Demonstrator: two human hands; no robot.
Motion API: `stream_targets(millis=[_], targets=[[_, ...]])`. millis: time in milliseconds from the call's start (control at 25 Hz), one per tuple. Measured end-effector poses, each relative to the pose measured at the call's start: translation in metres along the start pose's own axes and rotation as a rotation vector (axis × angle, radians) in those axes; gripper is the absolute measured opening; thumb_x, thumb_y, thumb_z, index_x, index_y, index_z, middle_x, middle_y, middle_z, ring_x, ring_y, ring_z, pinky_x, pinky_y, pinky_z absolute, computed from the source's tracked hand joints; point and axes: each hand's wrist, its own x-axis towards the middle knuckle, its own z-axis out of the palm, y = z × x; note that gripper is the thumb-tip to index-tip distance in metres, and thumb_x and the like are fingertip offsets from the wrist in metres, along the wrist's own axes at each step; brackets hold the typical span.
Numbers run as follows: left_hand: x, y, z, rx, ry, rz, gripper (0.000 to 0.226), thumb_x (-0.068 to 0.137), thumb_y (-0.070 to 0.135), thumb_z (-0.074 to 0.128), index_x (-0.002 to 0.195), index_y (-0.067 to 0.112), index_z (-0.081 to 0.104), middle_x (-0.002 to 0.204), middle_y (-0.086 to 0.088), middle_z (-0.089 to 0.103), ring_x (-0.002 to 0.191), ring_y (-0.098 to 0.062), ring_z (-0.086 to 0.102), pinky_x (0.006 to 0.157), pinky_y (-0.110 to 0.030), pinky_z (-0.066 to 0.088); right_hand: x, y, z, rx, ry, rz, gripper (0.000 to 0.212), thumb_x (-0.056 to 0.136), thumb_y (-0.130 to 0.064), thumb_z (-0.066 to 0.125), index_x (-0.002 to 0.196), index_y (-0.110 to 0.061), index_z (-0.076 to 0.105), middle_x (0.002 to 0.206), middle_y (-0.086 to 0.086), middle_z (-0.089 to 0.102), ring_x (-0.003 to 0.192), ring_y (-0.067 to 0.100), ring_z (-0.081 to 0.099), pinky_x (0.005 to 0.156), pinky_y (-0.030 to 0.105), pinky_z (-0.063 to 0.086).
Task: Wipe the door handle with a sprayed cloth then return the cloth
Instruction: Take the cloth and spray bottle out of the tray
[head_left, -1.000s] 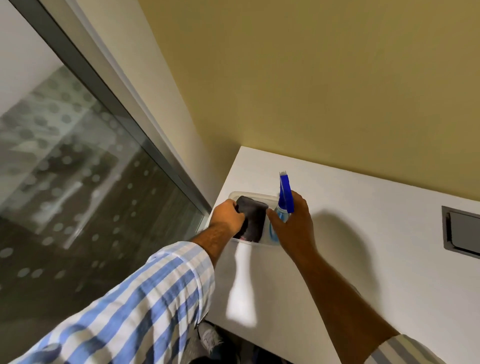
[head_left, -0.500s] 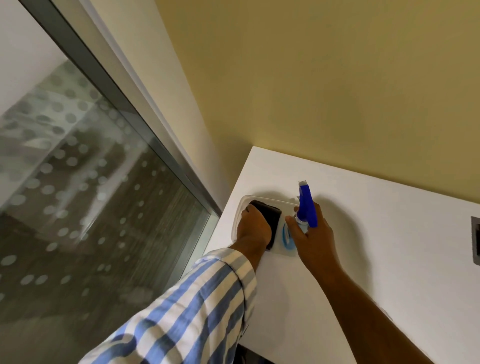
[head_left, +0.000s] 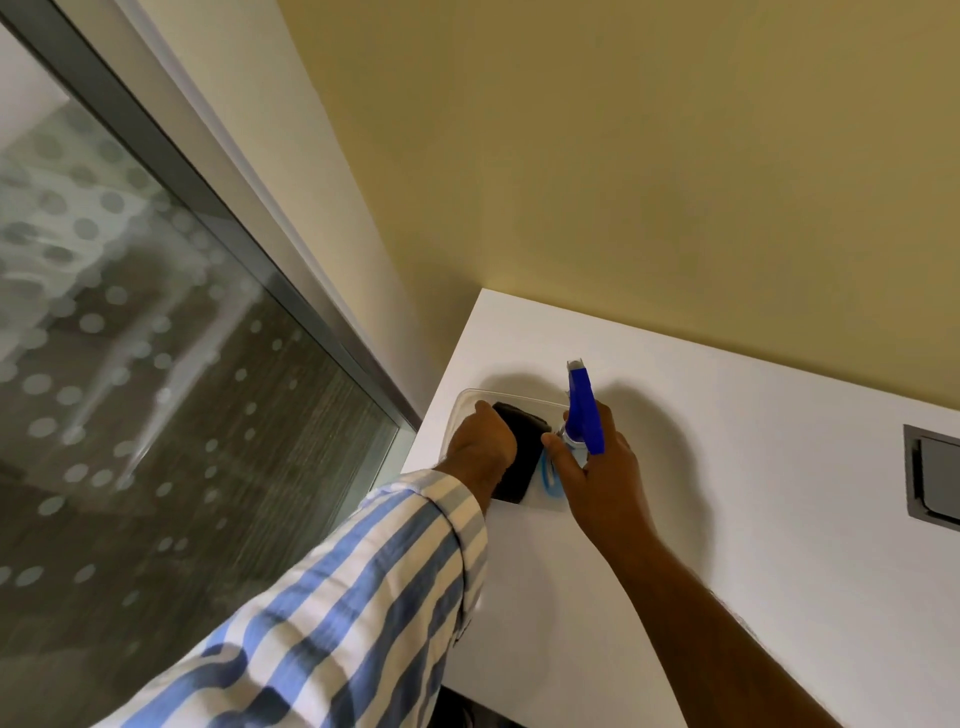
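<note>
A dark folded cloth (head_left: 522, 457) lies in a clear plastic tray (head_left: 467, 399) at the left end of a white desk (head_left: 727, 493). My left hand (head_left: 480, 441) is closed on the cloth's left side, inside the tray. My right hand (head_left: 597, 467) grips a spray bottle (head_left: 583, 410) with a blue trigger head, standing upright at the tray's right side; its lower body is mostly hidden by my fingers. No door handle is in view.
A glass panel with frosted dots (head_left: 156, 389) in a grey metal frame (head_left: 223, 208) stands to the left of the desk. A yellow wall (head_left: 623, 182) rises behind. A grey cable flap (head_left: 935, 478) is set into the desk at the right.
The view has shifted, so desk and hands sit further right. My left hand has moved further over the cloth in the tray. My right hand stays on the spray bottle.
</note>
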Motion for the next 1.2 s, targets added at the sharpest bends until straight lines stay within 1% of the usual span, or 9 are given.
stream_targets(millis=[120,280,400,480,640,840,960,1080,1200], targets=[[-0.010,0.005,-0.025,0.115,0.030,0.130,0.022,0.102,0.008,0.049,0.118,0.003,0.063,0.113,-0.018,0.070,0.106,-0.039,0.069,0.085,-0.044,0.056,0.001,-0.001,-0.001,-0.013,-0.008,-0.034,0.075,0.084,-0.058,0.061,0.144,-0.015,0.050,0.120,0.011,0.069,0.102,0.023,0.064,0.068,0.010,0.040],[-0.021,0.006,-0.039,0.121,0.074,0.230,0.026,0.101,0.033,0.065,0.122,0.018,0.068,0.116,-0.002,0.066,0.102,-0.024,0.068,0.088,-0.035,0.061,0.004,-0.006,-0.008,0.054,-0.015,-0.033,0.067,0.090,-0.045,0.070,0.147,-0.018,0.048,0.126,0.005,0.071,0.109,0.024,0.067,0.079,0.018,0.049],[-0.034,-0.003,-0.049,-0.200,0.077,0.227,0.021,0.103,0.035,0.058,0.120,0.024,0.062,0.111,0.001,0.067,0.098,-0.019,0.066,0.082,-0.032,0.061,0.000,-0.019,-0.014,0.185,0.012,0.000,0.062,0.087,-0.049,0.066,0.140,-0.019,0.054,0.111,-0.001,0.073,0.099,0.018,0.069,0.083,0.024,0.054],[-0.045,-0.012,-0.055,-0.559,0.057,0.130,0.017,0.107,0.029,0.050,0.121,0.024,0.058,0.112,-0.003,0.068,0.102,-0.022,0.067,0.080,-0.033,0.060,-0.003,-0.026,-0.015,0.239,0.024,0.036,0.041,0.091,-0.041,0.067,0.128,-0.026,0.056,0.097,-0.011,0.070,0.091,0.013,0.068,0.081,0.022,0.055],[-0.070,-0.025,-0.071,-1.149,-0.009,-0.112,0.021,0.110,0.033,0.040,0.124,0.028,0.055,0.124,0.000,0.063,0.117,-0.024,0.062,0.103,-0.051,0.057,-0.003,-0.042,-0.020,0.306,0.042,0.069,0.028,0.094,-0.034,0.069,0.119,-0.028,0.057,0.091,-0.018,0.068,0.086,0.012,0.070,0.073,0.015,0.051],[-0.088,-0.031,-0.093,-1.460,-0.042,-0.331,0.035,0.104,0.047,0.054,0.121,0.021,0.069,0.119,-0.011,0.074,0.110,-0.029,0.069,0.090,-0.045,0.058,-0.004,-0.069,-0.038,0.276,0.003,0.012,0.020,0.096,-0.026,0.072,0.104,-0.010,0.061,0.076,-0.007,0.064,0.069,0.004,0.067,0.073,0.026,0.048],[-0.094,-0.034,-0.103,-1.517,-0.122,-0.314,0.035,0.100,0.044,0.065,0.124,0.019,0.069,0.113,-0.010,0.079,0.108,-0.033,0.074,0.088,-0.045,0.061,-0.011,-0.087,-0.045,0.229,-0.001,-0.055,0.013,0.096,-0.020,0.072,0.102,-0.021,0.062,0.065,-0.017,0.063,0.067,0.003,0.065,0.070,0.027,0.047],[-0.106,-0.038,-0.108,-1.605,-0.241,-0.178,0.042,0.100,0.028,0.065,0.137,0.009,0.064,0.122,-0.014,0.079,0.117,-0.037,0.073,0.100,-0.047,0.060,-0.023,-0.110,-0.052,0.225,-0.029,-0.150,0.029,0.095,-0.029,0.072,0.109,-0.050,0.059,0.078,-0.009,0.065,0.077,0.021,0.062,0.069,0.025,0.051],[-0.117,-0.039,-0.112,-1.674,-0.306,-0.133,0.039,0.103,0.019,0.058,0.139,0.005,0.062,0.124,-0.017,0.077,0.117,-0.040,0.073,0.101,-0.052,0.059,-0.031,-0.124,-0.055,0.271,-0.142,-0.198,0.038,0.098,-0.022,0.069,0.117,-0.051,0.056,0.091,-0.025,0.070,0.089,0.012,0.067,0.072,0.014,0.055]])
